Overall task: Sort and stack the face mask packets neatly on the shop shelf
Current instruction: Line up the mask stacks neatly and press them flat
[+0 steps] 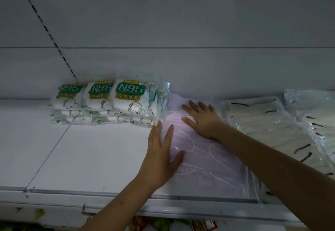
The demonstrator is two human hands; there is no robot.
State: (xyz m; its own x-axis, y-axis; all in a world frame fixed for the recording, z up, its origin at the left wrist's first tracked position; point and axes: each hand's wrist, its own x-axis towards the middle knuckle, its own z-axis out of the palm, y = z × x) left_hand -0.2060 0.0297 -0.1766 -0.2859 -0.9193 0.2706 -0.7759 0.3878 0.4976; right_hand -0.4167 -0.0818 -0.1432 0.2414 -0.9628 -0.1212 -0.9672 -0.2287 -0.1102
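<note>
the n95 packets (108, 101) are already in a tidy stack at the back of the shelf (87, 151), in a few layers, green labels facing up. this part looks done.

just to their right lies the pink packet (204, 158), flat on the shelf and running from the back wall toward the front edge. both hands work on it. the left hand (161, 156) lies along its left edge with the fingers straight and a little spread, thumb on the plastic. the right hand (201, 120) rests flat on its far part, fingers spread. neither grip pinches anything; both only press, so i think the packet is being squared against the n95 stack.

further right the white packets (268, 127) with dark ear loops lie overlapping and a bit slanted, and more clear bags (315, 111) are at the far right. these seem not yet ordered, so i judge the task is roughly at the middle.
</note>
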